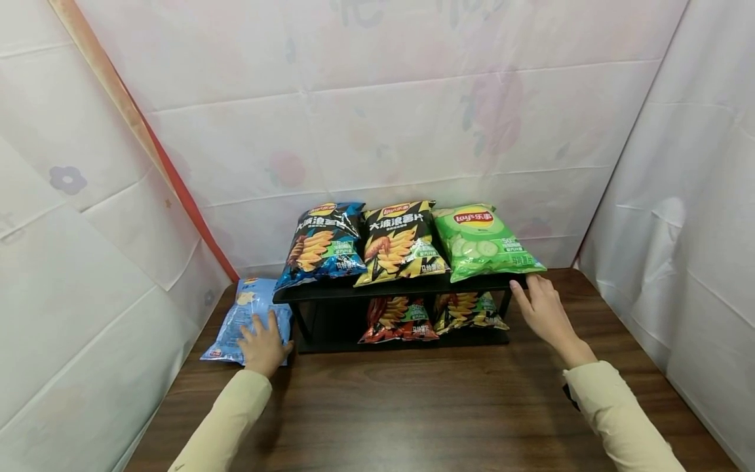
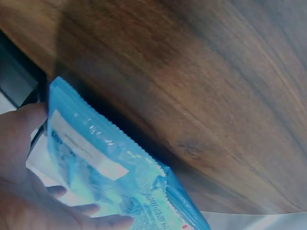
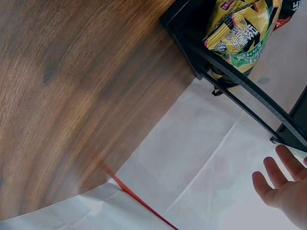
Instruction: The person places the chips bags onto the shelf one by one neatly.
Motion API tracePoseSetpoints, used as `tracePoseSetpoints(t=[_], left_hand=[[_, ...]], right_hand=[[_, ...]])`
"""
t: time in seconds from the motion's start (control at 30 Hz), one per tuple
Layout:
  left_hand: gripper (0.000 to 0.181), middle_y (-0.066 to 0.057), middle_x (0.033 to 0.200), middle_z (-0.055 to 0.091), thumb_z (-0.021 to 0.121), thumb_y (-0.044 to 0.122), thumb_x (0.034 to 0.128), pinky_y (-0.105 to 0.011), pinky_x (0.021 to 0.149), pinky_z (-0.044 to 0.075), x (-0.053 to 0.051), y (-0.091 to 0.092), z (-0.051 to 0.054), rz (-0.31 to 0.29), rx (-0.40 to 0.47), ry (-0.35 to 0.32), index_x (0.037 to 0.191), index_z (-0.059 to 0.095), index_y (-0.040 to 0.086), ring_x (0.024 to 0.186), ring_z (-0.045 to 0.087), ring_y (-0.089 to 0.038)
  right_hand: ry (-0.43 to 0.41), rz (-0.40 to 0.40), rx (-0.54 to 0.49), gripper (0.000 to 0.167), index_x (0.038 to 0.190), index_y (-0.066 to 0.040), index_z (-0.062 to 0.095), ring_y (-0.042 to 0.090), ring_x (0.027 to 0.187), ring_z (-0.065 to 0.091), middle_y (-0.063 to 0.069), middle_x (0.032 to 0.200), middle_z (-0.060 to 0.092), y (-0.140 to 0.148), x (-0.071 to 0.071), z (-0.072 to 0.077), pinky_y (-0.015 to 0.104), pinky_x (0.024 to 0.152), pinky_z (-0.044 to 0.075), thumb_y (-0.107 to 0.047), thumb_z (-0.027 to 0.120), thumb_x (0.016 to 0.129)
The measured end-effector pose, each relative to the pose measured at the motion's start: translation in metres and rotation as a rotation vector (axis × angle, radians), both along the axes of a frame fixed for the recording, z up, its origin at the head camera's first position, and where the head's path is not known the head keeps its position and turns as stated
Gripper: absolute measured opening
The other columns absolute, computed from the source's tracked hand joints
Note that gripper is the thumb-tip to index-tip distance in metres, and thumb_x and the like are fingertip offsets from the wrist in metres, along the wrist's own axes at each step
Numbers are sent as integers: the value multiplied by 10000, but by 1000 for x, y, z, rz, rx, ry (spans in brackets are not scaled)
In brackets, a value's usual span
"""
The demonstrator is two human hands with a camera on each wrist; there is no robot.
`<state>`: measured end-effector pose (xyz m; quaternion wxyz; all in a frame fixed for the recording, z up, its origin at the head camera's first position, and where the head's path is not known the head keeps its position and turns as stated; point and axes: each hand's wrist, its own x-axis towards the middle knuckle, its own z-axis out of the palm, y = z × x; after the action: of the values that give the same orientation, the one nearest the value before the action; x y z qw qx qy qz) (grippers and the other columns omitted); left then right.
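Observation:
A light-blue chip bag [image 1: 248,321] lies back side up on the table, left of a black two-tier rack [image 1: 377,286]. Over it my left hand [image 1: 263,351] spreads its fingers; in the left wrist view the thumb [image 2: 29,120] is at the bag's edge beside the rack. My right hand [image 1: 548,318] is at the rack's right end, fingers by the upper shelf's corner and partly hidden there. In the right wrist view those fingers [image 3: 276,172] are loosely extended, holding nothing visible.
On the upper shelf stand a blue-black chip bag [image 1: 321,246], a yellow-black bag [image 1: 401,242] and a green bag [image 1: 480,242]. Below are a red bag [image 1: 398,321] and another yellow-black bag [image 1: 468,311]. Pale curtains [image 1: 377,131] surround the wooden table [image 1: 407,406].

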<state>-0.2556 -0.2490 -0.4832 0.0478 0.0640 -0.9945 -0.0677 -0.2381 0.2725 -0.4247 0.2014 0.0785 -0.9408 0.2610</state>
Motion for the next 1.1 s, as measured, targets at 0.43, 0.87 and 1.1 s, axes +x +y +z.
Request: tracePoseSetpoints(t=[0.43, 0.87, 1.1], left_hand=[[803, -392, 1436, 24, 644, 270, 824, -789, 824, 273, -9, 3, -26, 31, 19, 29, 1453, 185, 70, 1190, 83, -711], [678, -408, 1406, 148, 571, 176, 867, -758, 717, 368, -6, 4, -27, 13, -22, 84, 1441, 226, 66, 1129, 200, -730], [566, -393, 1408, 157, 460, 141, 925, -765, 729, 356, -6, 3, -20, 6, 24, 52, 1442, 229, 146, 1142, 192, -723]], right_hand=[[-5, 2, -6, 422, 948, 32, 449, 443, 933, 419, 264, 914, 448, 0, 0, -2, 512, 691, 316, -366, 316, 991], [-16, 11, -14, 501, 1138, 95, 439, 507, 1063, 386, 342, 1054, 450, 0, 0, 0, 624, 804, 318, -368, 313, 991], [-11, 17, -10, 475, 1080, 82, 451, 494, 1018, 401, 319, 997, 455, 0, -1, 0, 595, 758, 327, -363, 308, 993]])
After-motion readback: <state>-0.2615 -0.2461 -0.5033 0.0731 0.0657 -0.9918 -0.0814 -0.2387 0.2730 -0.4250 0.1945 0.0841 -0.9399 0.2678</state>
